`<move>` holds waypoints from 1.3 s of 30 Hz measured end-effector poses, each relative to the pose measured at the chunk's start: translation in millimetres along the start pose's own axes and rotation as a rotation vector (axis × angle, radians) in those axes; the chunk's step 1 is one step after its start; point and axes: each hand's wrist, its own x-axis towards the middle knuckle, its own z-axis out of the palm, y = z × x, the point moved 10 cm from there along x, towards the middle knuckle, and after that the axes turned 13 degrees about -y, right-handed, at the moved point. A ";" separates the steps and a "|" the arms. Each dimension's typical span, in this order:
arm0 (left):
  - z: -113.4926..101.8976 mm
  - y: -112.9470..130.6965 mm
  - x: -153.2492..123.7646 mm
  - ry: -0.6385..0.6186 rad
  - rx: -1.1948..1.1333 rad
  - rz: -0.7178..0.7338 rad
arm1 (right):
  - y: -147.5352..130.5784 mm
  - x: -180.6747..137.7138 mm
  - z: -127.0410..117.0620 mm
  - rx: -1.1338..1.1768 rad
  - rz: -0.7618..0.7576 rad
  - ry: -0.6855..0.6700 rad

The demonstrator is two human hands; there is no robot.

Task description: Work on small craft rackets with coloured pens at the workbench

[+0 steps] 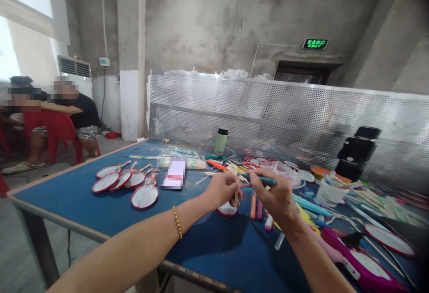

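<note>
My left hand (223, 190), with a gold bead bracelet on the wrist, is pinched on a flat wooden stick (236, 194) held upright. Below its fingers shows a small white disc with a red rim (228, 209), partly hidden; whether the stick is joined to it I cannot tell. In my right hand (276, 194) is a dark teal marker (267, 180), its tip end pointing left towards the top of the stick. Near my right hand lie an orange marker (253, 207), a purple marker (259, 208) and a pink-capped one (268, 222).
Several red-rimmed white discs with sticks (145, 196) lie at left on the blue table (110, 215). A phone (174, 173), green bottle (220, 141), white tub (331, 193) and magenta device (362, 259) stand or lie around. Behind is a perforated metal panel (208, 101); people sit far left.
</note>
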 end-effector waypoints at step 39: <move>1.5 -3.5 -0.2 -0.004 0.014 -0.033 | 0.6 0.3 -0.2 -0.006 0.018 0.000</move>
